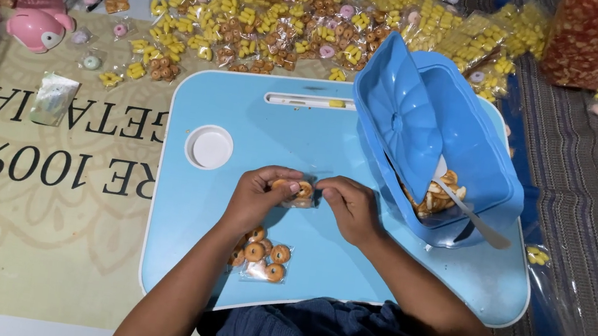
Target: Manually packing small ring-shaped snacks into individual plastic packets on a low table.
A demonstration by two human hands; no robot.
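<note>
The fingers of the left hand (257,193) and the right hand (349,207) are pinched on the two ends of a small clear bag (296,193) of brown ring-shaped snacks, held just above the middle of a light blue lap table (259,117); each hand is closed on the bag, thumbs and fingertips close together. The bag is see-through and crinkled, with a few golden-brown rings inside. Just below the left wrist, a second clear bag of rings (264,257) lies flat on the table. To the right stands an open blue container (470,152), its lid tilted up, with loose snacks and a metal spoon (473,218) inside. A round white cup recess (210,147) sits in the table's left part. The table rests on a printed beige floor mat (38,218); beyond it lies a pile of filled snack bags (296,14), mostly yellow, some brown and pink.
</note>
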